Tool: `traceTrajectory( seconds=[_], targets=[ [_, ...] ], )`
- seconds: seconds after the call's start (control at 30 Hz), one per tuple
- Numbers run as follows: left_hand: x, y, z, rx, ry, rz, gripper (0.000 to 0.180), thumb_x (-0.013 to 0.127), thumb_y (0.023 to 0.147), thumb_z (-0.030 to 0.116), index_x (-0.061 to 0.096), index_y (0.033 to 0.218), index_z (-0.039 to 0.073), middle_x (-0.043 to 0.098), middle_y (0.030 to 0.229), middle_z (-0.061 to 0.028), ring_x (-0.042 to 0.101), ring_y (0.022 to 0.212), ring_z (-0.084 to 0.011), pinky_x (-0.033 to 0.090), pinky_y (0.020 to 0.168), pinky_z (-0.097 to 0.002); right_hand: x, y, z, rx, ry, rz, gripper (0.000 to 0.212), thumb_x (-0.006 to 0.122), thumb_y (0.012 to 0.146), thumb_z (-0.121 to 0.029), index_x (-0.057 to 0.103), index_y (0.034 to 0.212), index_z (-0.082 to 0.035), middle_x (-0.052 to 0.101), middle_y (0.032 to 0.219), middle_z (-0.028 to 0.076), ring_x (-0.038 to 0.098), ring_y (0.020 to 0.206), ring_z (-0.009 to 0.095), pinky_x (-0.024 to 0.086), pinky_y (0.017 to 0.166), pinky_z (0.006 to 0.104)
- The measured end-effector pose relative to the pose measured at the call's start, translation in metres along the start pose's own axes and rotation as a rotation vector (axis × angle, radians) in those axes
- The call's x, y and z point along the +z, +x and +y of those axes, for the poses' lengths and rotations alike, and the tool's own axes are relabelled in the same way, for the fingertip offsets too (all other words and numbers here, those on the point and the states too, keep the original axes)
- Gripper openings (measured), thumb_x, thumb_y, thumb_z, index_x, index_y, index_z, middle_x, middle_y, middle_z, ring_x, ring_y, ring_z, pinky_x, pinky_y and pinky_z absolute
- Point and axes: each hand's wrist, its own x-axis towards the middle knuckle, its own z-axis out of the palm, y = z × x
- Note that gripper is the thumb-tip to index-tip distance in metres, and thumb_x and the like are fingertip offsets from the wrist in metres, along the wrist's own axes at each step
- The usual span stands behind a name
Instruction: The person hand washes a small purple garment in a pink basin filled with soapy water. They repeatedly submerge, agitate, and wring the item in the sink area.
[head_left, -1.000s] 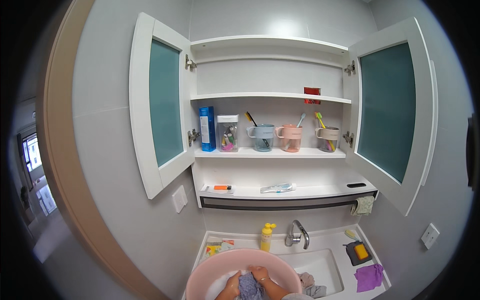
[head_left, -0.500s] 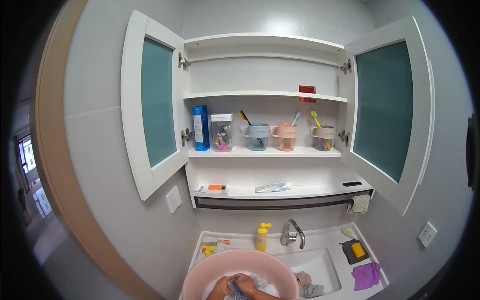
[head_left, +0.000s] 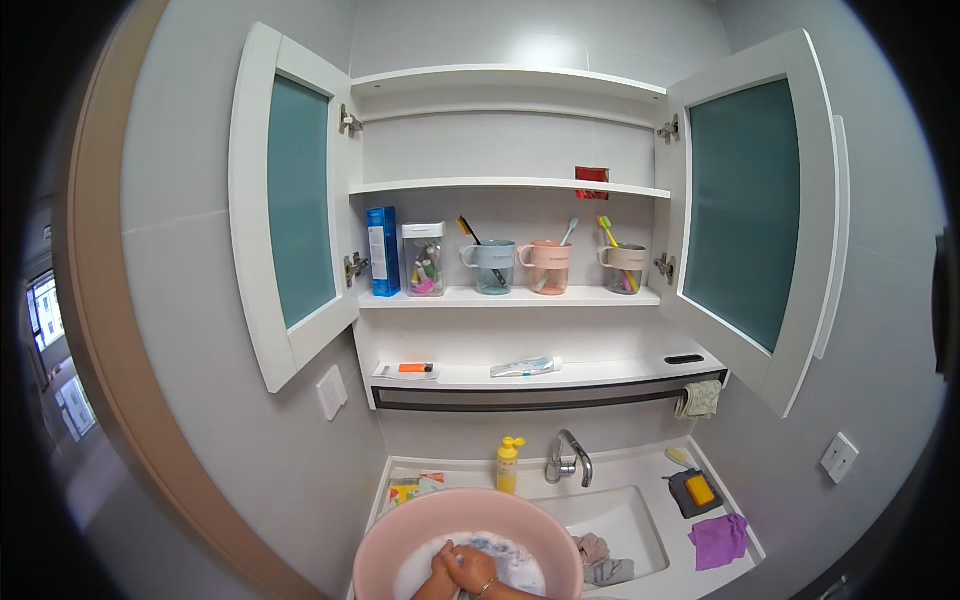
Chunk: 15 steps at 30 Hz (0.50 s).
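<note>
A wide pink basin holds white suds with a wet grey-blue cloth partly sunk in them. Over the suds my left hand and my right hand are pressed together, fingers closed. A bunched part of the cloth seems to be between them, mostly hidden by the fingers. A thin bracelet rings my right wrist. Beside the basin, grey and beige wet cloths lie in the white sink.
Behind the basin stand a yellow pump bottle and a chrome faucet. On the right counter lie a yellow sponge on a dark cloth and a purple cloth. Above, an open cabinet holds cups with toothbrushes.
My hands have come closer together over the cloth, which now shows less between them. More suds and cloth show behind them. The whole view has shifted slightly.
</note>
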Motion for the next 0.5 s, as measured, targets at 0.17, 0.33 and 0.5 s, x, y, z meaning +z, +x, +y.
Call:
traceTrajectory(
  seconds=[0.17, 0.33, 0.5],
  targets=[
    [0.021, 0.011, 0.022, -0.386, 0.474, 0.868, 0.035, 0.051, 0.083, 0.034, 0.057, 0.103, 0.006, 0.060, 0.097, -0.0082, 0.056, 0.088, -0.0238, 0.045, 0.081, -0.0377, 0.001, 0.043, 0.088, 0.277, -0.244, -0.049, 0.037, 0.055, 0.077, -0.037, 0.064, 0.082, -0.001, 0.063, 0.080, 0.018, 0.062, 0.076, 0.030, 0.048, 0.067, 0.0384],
    [-0.011, 0.011, 0.045, -0.432, 0.435, 0.833, 0.026, 0.048, 0.084, 0.027, 0.058, 0.100, 0.008, 0.061, 0.095, -0.0089, 0.057, 0.088, -0.0244, 0.046, 0.080, -0.0394, -0.028, 0.068, 0.095, 0.476, 0.104, 0.101, 0.032, 0.054, 0.079, -0.032, 0.064, 0.081, -0.003, 0.063, 0.084, 0.017, 0.062, 0.078, 0.029, 0.047, 0.070, 0.0364],
    [-0.057, 0.010, 0.050, -0.068, 0.272, 0.824, 0.025, 0.051, 0.082, 0.021, 0.056, 0.101, 0.006, 0.059, 0.094, -0.0102, 0.057, 0.084, -0.0223, 0.048, 0.074, -0.0387, 0.020, 0.001, 0.041, -0.079, 0.055, 0.113, 0.025, 0.059, 0.076, -0.031, 0.064, 0.077, -0.007, 0.063, 0.083, 0.015, 0.060, 0.077, 0.032, 0.048, 0.070, 0.0369]
  ],
)
